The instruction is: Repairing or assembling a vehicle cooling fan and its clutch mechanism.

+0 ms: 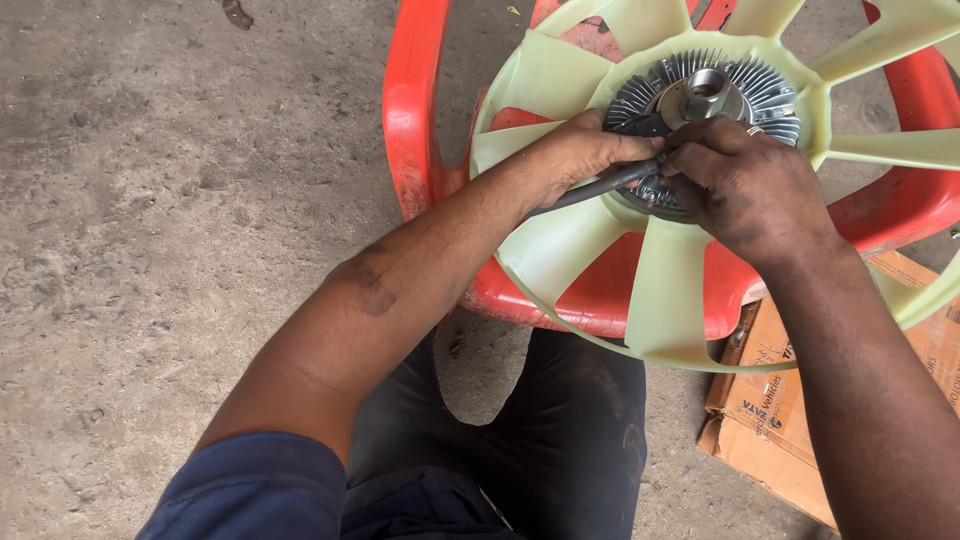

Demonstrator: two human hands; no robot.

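1. Rough grey concrete floor fills the left half of the frame, stained and pitted; a small dark scrap lies at the top left.
2. Red plastic chair sits in the upper middle and right, seen from above. It bears a large fan.
3. Pale yellow-green plastic fan lies flat on the chair, blades radiating outward; the lowest blade reaches toward the person's knees at lower centre.
4. Finned metal hub sits at the fan's centre, upper right of the frame, with a bright metal nut and threaded bore at its middle.
5. Left hand comes in from the lower left, forearm bare, blue sleeve at the bottom edge. Fingers are curled and closed around a black cable, pinching it near the hub's edge. The cable's free part runs down-left under the wrist, across a blade.
6. Right hand enters from the lower right, knuckles up, covering the lower part of the hub. Fingers are bent and pressed at the cable's end where it meets the hub, touching the left fingertips. Whether it truly grips the cable or only presses on it cannot be told; the fingertips are hidden.
7. Flattened brown cardboard box lies on the floor at lower right, partly under the chair and the right forearm.
8. Dark trousers show at bottom centre, below the chair.
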